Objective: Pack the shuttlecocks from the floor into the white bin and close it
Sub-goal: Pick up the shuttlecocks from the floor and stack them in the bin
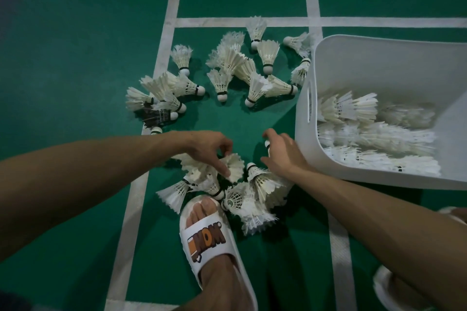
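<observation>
Several white feather shuttlecocks lie on the green court floor: a far cluster [235, 63], a left cluster [161, 96] and a near pile [250, 199] by my foot. My left hand [209, 149] pinches the feathers of a shuttlecock [233, 166] in the near pile. My right hand [280, 153] grips another shuttlecock whose white cork [267, 144] shows by the thumb. The white bin [305, 118] stands at the right, tilted toward me, with rows of shuttlecocks [366, 131] inside. No lid is in view.
My foot in a white slipper [209, 237] stands right against the near pile. A second slipper [386, 285] shows at the lower right. White court lines [141, 184] cross the floor; one dark-feathered shuttlecock [156, 116] lies at the left.
</observation>
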